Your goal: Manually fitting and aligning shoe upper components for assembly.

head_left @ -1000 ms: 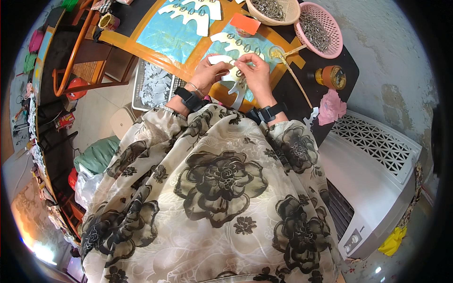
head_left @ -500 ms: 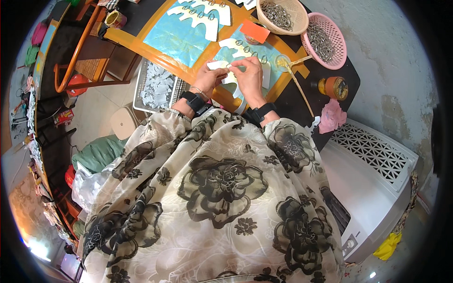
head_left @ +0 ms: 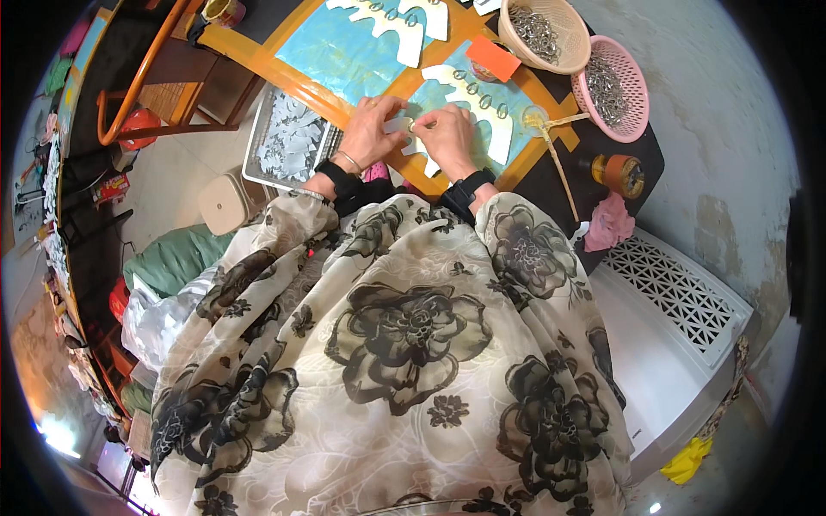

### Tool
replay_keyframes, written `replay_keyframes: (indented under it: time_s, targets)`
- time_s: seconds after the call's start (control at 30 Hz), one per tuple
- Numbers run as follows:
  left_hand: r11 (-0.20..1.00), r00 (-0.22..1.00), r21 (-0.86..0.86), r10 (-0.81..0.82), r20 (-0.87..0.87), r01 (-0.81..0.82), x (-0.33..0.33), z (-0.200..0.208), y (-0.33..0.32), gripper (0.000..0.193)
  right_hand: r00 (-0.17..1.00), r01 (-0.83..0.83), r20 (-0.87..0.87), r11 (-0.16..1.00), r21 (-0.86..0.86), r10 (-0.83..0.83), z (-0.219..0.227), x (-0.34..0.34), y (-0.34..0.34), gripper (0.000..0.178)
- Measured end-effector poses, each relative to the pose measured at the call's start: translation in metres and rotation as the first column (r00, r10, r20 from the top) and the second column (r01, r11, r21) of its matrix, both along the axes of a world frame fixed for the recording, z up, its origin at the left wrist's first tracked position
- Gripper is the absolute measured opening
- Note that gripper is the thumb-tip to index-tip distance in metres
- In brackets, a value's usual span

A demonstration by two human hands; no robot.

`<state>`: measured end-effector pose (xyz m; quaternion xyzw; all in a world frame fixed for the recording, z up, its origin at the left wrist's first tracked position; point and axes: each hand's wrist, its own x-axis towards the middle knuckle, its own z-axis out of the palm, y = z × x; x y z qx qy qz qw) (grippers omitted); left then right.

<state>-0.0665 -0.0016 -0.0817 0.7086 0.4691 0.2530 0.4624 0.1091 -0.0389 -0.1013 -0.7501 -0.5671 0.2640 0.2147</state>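
The left hand (head_left: 372,133) is bent half open by a white piece (head_left: 397,126); I cannot tell if it grips. The piece, between both hands, looks light, bendy, maybe sticky: best held by its edge. The right hand (head_left: 443,133) is narrow, fingertips nearly together, maybe pinching something tiny.

Across the black table (head_left: 538,185), the person's bare left hand (head_left: 370,131) and bare right hand (head_left: 446,138) work close together with curled fingers, a small white piece (head_left: 397,127) showing between them, though what the fingertips pinch is too small to tell. Just beyond the right hand lies a scalloped cream-white cutout (head_left: 499,138) bearing dark metal rings, and farther off a round beige plastic basket (head_left: 574,45) touches a pink perforated one (head_left: 636,99), both holding silvery metal bits.
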Motion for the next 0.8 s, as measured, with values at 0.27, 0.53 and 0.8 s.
replay_keyframes:
  time_s: [0.27, 0.53, 0.8]
  targets:
    - [0.919, 0.952, 0.264, -0.307, 0.014, 0.293, 0.009, -0.013, 0.019, 0.036, 0.989, -0.108, 0.109, 0.994, 0.026, 0.105, 0.008, 0.002, -0.006, 0.005]
    - [0.940, 0.981, 0.279, -0.195, -0.024, 0.194, 0.012, -0.019, 0.000, 0.026, 0.979, -0.159, 0.141, 0.986, 0.056, 0.150, 0.011, 0.007, -0.013, 0.005]
    - [0.920, 0.987, 0.358, -0.149, -0.054, 0.159, 0.009, -0.027, -0.004, 0.021, 0.977, -0.171, 0.143, 0.983, 0.072, 0.159, 0.015, 0.002, -0.019, 0.007]
